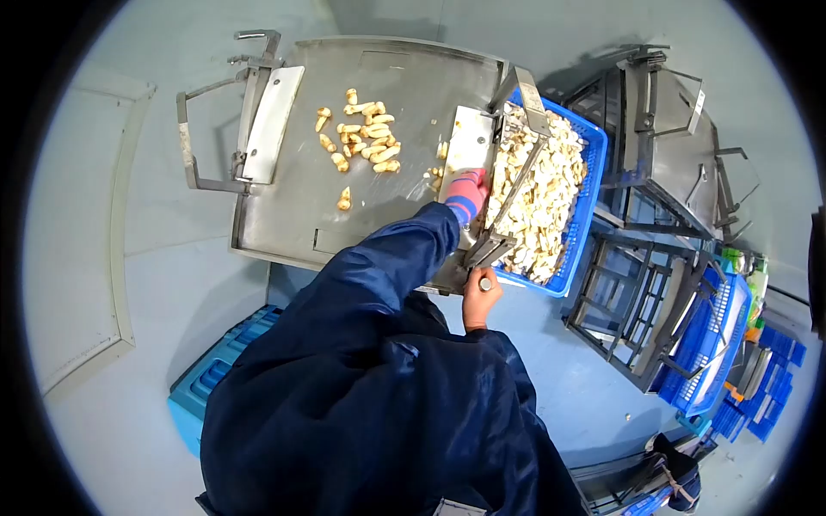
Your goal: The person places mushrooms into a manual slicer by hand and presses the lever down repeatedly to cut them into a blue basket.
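My left hand (pixel 467 191), in a pink and blue striped glove, is closed at the lower end of a white cutting board (pixel 471 138), close against the long hinged blade of a cutter (pixel 521 176). Whatever its fingers hold is hidden. My right hand (pixel 480 303), bare, is wrapped around the cutter's handle (pixel 486 284) at the table's near edge. Whole pale mushrooms with brownish ends (pixel 375 132) lie loosely grouped on the metal table (pixel 292 215). Beyond the blade, a blue basket (pixel 596 176) is heaped with sliced mushrooms (pixel 538 189).
A second cutter (pixel 258 125) with a white board is fixed at the table's left end. Metal stands (pixel 632 301) and another metal table (pixel 680 146) are on the right, with a blue crate (pixel 705 344). A turquoise bin (pixel 215 370) sits on the floor at left.
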Motion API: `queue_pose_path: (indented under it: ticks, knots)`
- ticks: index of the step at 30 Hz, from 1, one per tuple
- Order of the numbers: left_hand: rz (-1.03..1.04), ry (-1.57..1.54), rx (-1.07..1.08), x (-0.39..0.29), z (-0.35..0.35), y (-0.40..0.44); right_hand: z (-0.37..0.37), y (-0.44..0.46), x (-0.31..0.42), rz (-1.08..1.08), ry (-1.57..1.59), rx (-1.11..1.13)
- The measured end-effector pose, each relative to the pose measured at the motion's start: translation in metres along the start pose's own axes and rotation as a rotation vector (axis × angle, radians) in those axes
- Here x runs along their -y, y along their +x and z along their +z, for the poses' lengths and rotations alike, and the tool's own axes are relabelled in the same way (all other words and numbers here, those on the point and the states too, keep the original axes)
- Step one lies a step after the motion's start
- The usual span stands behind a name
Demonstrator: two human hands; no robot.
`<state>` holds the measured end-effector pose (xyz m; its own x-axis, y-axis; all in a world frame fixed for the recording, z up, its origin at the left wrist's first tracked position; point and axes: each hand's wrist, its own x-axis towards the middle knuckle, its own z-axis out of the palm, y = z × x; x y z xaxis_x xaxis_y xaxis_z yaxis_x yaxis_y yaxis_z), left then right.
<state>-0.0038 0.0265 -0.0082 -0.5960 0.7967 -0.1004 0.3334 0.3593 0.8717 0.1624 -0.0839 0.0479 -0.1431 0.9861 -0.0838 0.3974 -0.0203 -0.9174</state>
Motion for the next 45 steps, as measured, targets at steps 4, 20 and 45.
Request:
queue_pose_path:
  ticks: [4, 20, 45]
  knots:
    - [-0.139, -0.444, 0.001, -0.025, 0.003, 0.008, -0.003, 0.001, 0.014, 0.009, 0.012, 0.0]
    - [0.045, 0.192, -0.123, 0.027, -0.13, -0.06, -0.011, 0.009, 0.048, -0.05, -0.049, -0.036]
    - [0.041, -0.122, 0.163, 0.038, 0.009, 0.005, -0.003, 0.01, 0.034, -0.242, -0.043, -0.086]
